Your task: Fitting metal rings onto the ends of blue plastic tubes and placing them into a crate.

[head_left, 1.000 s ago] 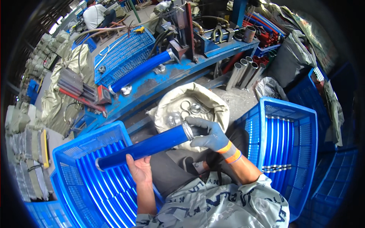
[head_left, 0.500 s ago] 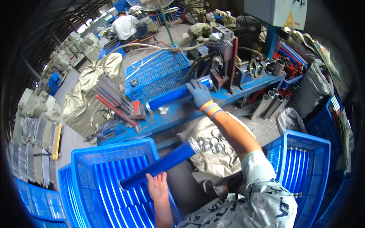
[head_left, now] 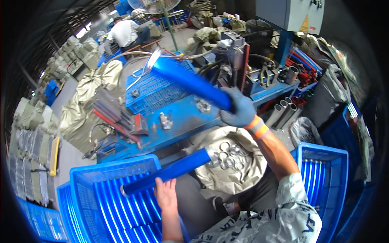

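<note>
Above a cluttered blue workbench point(head_left: 182, 121), the gloved right hand point(head_left: 240, 109) grips one blue tube point(head_left: 190, 83) at upper centre, while the bare left hand point(head_left: 165, 193) clasps another tube point(head_left: 168, 172) lower down.

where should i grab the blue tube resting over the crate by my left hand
Probably at mid-length of the long blue cylindrical tube, from below and the near side, where the bare left hand touches it. It lies tilted across the blue plastic crate rim; its far end carries a metal fitting.
</note>
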